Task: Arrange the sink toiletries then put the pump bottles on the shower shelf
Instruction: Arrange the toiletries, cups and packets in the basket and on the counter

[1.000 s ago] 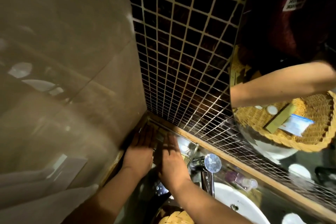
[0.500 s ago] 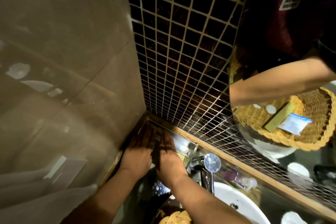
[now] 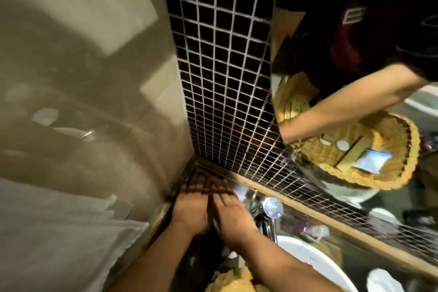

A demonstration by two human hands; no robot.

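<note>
Two hands lie side by side in the countertop's back left corner, left hand and right hand flat, fingers straight, gripping nothing visible, probably squaring hidden toiletries against the tiles. Just right stands the chrome tap; the wicker basket sits at the front edge. No pump bottles show.

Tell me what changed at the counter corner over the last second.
Very little. The left hand and right hand drew slightly closer together, narrowing the gap between them. Both lie flat with fingers straight in the corner, as before. Nothing was taken hold of or let go. The faucet and white basin stayed where they were.
</note>
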